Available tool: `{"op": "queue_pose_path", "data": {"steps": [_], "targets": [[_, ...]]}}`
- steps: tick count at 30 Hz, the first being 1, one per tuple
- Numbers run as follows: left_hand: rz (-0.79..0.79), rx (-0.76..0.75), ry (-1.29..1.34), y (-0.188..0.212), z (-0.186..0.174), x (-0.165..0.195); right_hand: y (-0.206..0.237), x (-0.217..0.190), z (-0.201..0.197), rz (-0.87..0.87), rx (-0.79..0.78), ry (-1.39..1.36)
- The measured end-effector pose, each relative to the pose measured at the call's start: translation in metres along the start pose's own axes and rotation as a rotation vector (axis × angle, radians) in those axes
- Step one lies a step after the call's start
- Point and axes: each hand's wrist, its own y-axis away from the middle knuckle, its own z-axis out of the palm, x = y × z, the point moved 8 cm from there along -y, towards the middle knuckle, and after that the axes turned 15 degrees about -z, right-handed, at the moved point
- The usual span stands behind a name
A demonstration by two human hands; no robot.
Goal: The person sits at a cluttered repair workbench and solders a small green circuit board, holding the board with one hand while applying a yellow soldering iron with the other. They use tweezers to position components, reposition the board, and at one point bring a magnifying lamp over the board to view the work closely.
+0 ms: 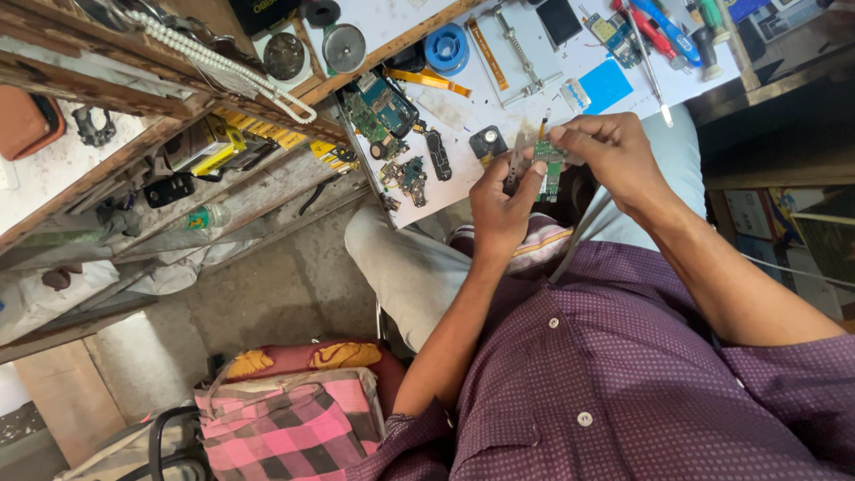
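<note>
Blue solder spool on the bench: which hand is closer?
Left. The left hand sits just below and right of the blue solder spool; the right hand is farther right, pinching the green circuit board both hold.

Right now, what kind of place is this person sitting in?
Probably a small electronics repair shop. The left hand and right hand hold a green circuit board, more loose circuit boards lie on the white worktop, and screwdrivers sit nearby.

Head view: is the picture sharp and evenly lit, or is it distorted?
Head view: soft daylight, no hard glare; the white worktop is brightest. Both hands and the green board are fairly sharp. The wide lens bends the shelves at the left edge.
</note>
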Motion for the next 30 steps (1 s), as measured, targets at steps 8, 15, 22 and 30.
{"op": "queue_pose_path", "data": {"steps": [8, 15, 22, 30], "targets": [[-0.013, 0.042, -0.087, -0.002, -0.001, -0.004, 0.001, -0.004, -0.001, 0.011, -0.049, 0.278], [-0.033, 0.017, 0.038, -0.005, -0.001, -0.011, 0.003, -0.029, -0.006, -0.233, 0.022, 0.313], [-0.052, 0.014, 0.070, -0.009, -0.002, -0.018, 0.022, -0.083, 0.004, -0.602, -0.041, 0.677], [-0.065, -0.013, 0.125, -0.006, -0.001, -0.018, 0.023, -0.087, 0.029, -0.852, -0.289, 1.047]]}}
